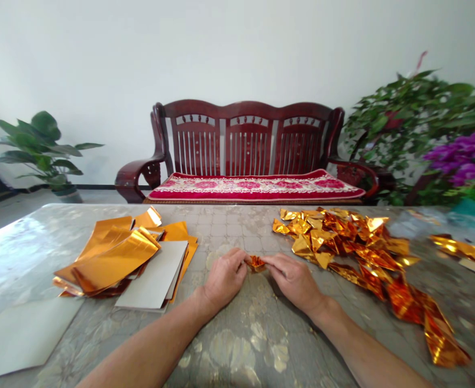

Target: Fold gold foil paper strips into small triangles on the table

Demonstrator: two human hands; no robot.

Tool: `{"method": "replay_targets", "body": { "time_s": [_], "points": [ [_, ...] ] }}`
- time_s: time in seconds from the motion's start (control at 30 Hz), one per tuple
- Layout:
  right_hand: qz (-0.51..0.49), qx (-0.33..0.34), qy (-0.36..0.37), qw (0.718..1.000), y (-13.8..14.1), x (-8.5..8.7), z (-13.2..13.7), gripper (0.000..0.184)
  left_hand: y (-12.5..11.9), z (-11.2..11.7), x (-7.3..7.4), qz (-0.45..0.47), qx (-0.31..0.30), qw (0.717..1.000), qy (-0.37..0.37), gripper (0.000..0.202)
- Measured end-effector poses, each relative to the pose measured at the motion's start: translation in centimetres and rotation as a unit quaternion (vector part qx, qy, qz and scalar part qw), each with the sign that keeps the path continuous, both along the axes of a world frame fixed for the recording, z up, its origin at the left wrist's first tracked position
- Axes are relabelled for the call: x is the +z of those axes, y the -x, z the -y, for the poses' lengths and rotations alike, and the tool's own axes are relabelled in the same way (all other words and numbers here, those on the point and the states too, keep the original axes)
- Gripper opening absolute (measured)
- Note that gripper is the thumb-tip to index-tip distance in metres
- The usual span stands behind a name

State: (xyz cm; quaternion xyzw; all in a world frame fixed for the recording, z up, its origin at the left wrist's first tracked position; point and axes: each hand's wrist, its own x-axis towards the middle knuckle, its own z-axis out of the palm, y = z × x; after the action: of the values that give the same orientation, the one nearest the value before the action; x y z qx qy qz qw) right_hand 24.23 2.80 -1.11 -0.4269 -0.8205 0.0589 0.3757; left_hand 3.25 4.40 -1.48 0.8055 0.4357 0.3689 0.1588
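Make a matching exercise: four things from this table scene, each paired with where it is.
Things:
1. Foil piece
2. Foil sheets
3. Foil heap
4. Bench

Places:
A. Behind the table
B. On the table, right of the hands
C. Pinched between the left hand and right hand
D. On the table, left of the hands, beside grey card

Pairs: 1-C, 2-D, 3-B, 4-A
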Motion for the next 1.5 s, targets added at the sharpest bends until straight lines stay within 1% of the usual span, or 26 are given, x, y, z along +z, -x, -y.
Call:
{"method": "replay_targets", "body": {
  "time_s": [0.13,0.3,0.57,0.73,0.93,1.13,1.3,1.43,1.5],
  "points": [
    [0.004,0.014,-0.007,1.0,-0.1,0.08,0.11,0.034,0.01,0.06,0.11,-0.004,0.005,1.0,0.005,0.024],
    [0.033,0.017,-0.019,0.999,-0.13,0.22,0.23,0.036,-0.01,0.12,0.1,-0.007,0.01,1.0,0.002,0.024],
    [0.046,0.026,0.002,0.999,0.04,0.56,0.36,0.023,-0.05,0.23,0.32,-0.009,0.01,1.0,0.014,0.022],
    [0.045,0.028,0.002,0.999,0.2,0.74,0.45,0.02,-0.07,0.33,0.41,-0.015,0.018,1.0,0.015,0.021],
    [0.043,0.018,0.003,0.999,0.15,0.44,0.42,0.025,-0.1,0.27,0.33,-0.007,0.008,1.0,0.017,0.022],
    [0.035,0.003,-0.006,0.999,0.0,0.14,0.18,0.026,-0.05,0.26,0.14,-0.006,0.004,1.0,0.001,0.029],
    [0.03,-0.002,0.001,1.0,-0.07,0.1,0.12,0.027,-0.06,0.12,-0.11,0.012,-0.007,1.0,-0.012,0.033],
    [0.031,-0.01,0.003,0.999,-0.1,0.12,0.07,0.027,-0.13,0.03,-0.23,0.015,0.001,1.0,-0.012,0.036],
    [0.031,-0.013,0.005,0.999,-0.12,0.1,0.01,0.027,-0.16,0.04,-0.26,0.015,-0.006,1.0,-0.007,0.037]
  ]
}}
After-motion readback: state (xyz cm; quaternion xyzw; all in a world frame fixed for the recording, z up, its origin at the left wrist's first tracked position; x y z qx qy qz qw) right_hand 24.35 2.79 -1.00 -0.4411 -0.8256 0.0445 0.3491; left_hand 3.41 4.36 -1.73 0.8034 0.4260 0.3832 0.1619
